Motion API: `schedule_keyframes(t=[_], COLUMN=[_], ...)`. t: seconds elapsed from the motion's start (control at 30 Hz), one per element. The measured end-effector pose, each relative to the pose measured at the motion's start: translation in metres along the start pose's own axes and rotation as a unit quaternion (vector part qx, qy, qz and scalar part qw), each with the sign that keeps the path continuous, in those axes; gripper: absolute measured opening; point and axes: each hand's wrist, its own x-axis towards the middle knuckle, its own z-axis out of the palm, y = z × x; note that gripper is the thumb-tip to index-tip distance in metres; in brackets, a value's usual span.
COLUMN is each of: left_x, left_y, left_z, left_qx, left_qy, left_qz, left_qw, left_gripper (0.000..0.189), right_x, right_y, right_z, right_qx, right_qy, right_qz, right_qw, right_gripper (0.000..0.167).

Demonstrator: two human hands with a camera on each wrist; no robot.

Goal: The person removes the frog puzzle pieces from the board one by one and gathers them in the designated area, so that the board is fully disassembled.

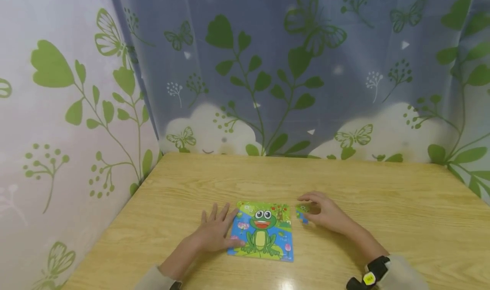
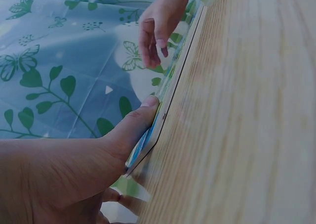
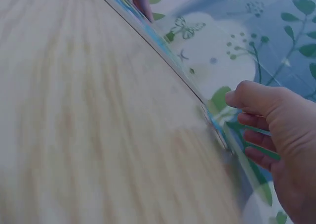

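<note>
A square frog jigsaw puzzle [image 1: 261,232] lies flat on the wooden table [image 1: 191,175], its frog picture facing up. My left hand [image 1: 214,232] rests at its left edge with fingers spread, and the thumb [image 2: 143,110] lies over the lower left part of the board. Just right of the puzzle lies a small puzzle piece [image 1: 301,212], green and blue, apart from the board. Over this piece my right hand [image 1: 325,213] hovers, fingers curved and thumb apart. In the right wrist view the right hand [image 3: 281,125] shows a gap between its fingertips and the piece [image 3: 215,126].
A patterned cloth [image 1: 268,69] with leaves and butterflies hangs behind the table, and a paler cloth [image 1: 76,111] hangs along the left side. On the right wrist sits a black strap [image 1: 377,269] with a yellow tag.
</note>
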Motion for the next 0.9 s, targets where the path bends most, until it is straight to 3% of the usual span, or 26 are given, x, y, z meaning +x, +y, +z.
schedule_keyframes(t=[0.27,0.47,0.6,0.9], left_x=[0.001,0.0,-0.001,0.0], left_y=[-0.001,0.0,0.001,0.0], left_z=[0.001,0.001,0.0,0.0], left_qx=[-0.004,-0.005,-0.008,-0.003], left_qy=[0.002,0.0,-0.001,0.001], left_qz=[-0.001,0.0,0.0,0.001], left_qw=[1.0,1.0,1.0,1.0], left_gripper=[0.092,0.092,0.092,0.092], right_x=[0.031,0.048,0.054,0.055], right_y=[-0.032,-0.044,-0.05,-0.048], right_z=[0.026,0.047,0.058,0.076], right_qx=[0.01,-0.061,-0.109,-0.141], right_qy=[-0.043,-0.069,-0.044,0.023], right_qz=[-0.012,-0.022,-0.012,-0.006], right_qw=[0.999,0.9955,0.993,0.9898], right_gripper=[0.034,0.029,0.024,0.016])
